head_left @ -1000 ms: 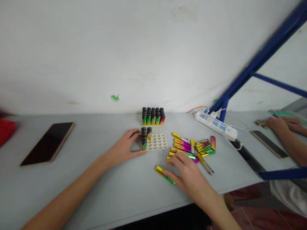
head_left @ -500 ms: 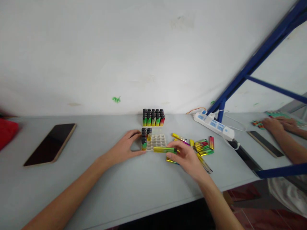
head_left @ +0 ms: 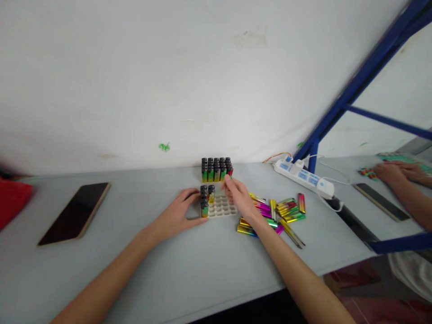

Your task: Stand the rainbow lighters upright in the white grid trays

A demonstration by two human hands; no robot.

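Observation:
My left hand (head_left: 178,211) curves round the left end of a pale moulded tray (head_left: 222,208), thumb at its front corner and fingers behind, close against the lighters there. Several black-topped lighters (head_left: 204,207) stand upright in the tray's left cells. My right hand (head_left: 238,195) is over the tray's right side, fingers pinched together. The lighter in it is almost wholly hidden by the fingers. Behind the tray stands a block of upright lighters (head_left: 216,172) with green, yellow and red bodies. To the right lies a loose pile of shiny lighters (head_left: 286,209).
A white power strip (head_left: 303,176) with cables lies by a blue metal frame (head_left: 313,139) on the right. A dark phone (head_left: 76,211) and a red item (head_left: 13,198) are on the left. Another person's hands (head_left: 396,173) work beyond the frame.
My right hand has moved up and left from beside the pile to above the tray, turning the lighter out of sight. My left hand stays at the tray's left end.

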